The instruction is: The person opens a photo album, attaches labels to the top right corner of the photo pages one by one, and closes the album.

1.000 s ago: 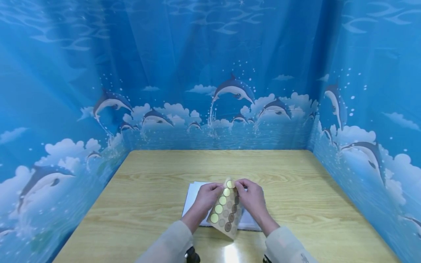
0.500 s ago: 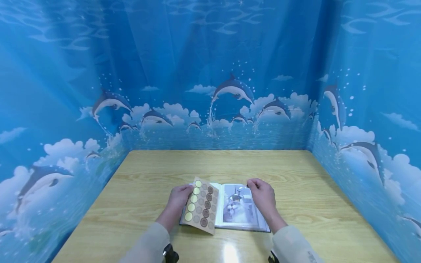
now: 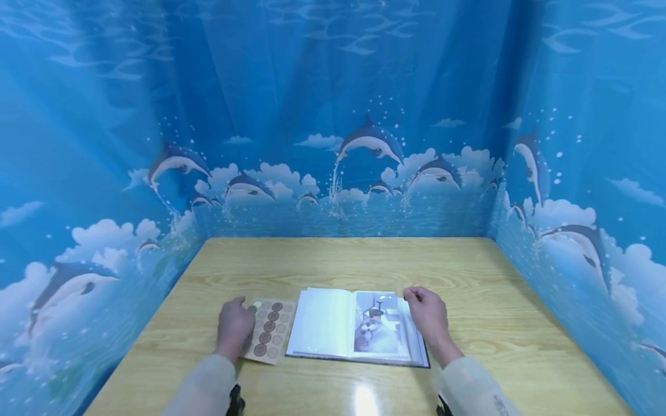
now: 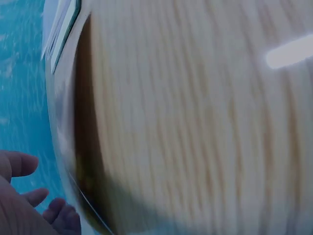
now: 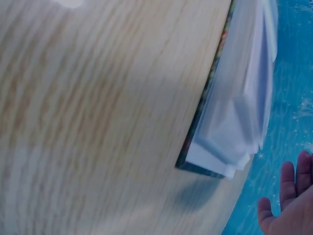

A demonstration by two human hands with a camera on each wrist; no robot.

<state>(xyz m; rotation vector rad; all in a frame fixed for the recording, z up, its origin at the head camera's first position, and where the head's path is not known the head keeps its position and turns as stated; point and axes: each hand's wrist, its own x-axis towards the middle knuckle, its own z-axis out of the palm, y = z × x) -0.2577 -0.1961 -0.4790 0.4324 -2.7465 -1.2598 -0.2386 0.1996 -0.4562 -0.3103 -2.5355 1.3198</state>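
Note:
A tan sheet of round stickers [image 3: 269, 332], with rows of brown and pale circles, lies at the left of the open album. My left hand [image 3: 236, 325] is at its left edge and covers most of its gold circles. In the left wrist view the left hand's fingers [image 4: 19, 164] are spread apart. My right hand [image 3: 430, 315] is above the album's right edge, thumb and index fingertip together on a small dark sticker, seen almost edge-on. The other fingers of the right hand [image 5: 288, 183] look straight in the right wrist view.
The photo album [image 3: 321, 323] lies open at the front middle of the wooden table [image 3: 333, 263]. Its left page is white; its right page shows a pale photo [image 3: 377, 332]. Blue curtains [image 3: 291, 86] with dolphins stand around the table's back and sides.
My left hand has carried the sticker sheet from over the album to the table at its left, uncovering the album. The right hand has drawn away from the sheet and shifted slightly right.

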